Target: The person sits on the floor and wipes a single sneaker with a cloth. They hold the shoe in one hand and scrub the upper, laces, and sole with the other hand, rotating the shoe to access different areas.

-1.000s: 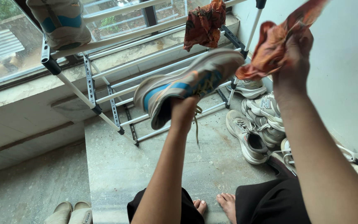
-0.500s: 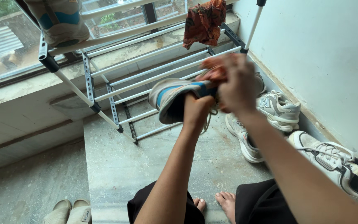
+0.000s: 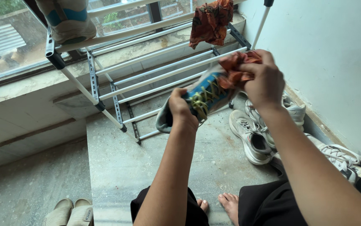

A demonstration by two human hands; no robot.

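Fingers of the left hand (image 3: 179,109) wrap the heel end of a blue-and-grey sneaker (image 3: 201,98), held in the air above the stone ledge (image 3: 117,167). Its long axis runs up and right, toe toward the right hand (image 3: 260,78), which clutches an orange cloth (image 3: 235,69) against the toe.

Left hand (image 3: 179,109) and right hand (image 3: 264,79) raised, grips closed

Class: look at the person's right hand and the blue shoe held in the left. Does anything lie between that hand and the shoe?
Yes: an orange cloth, bunched under the right hand, lies against the toe end of the blue shoe. The left hand grips the shoe directly.
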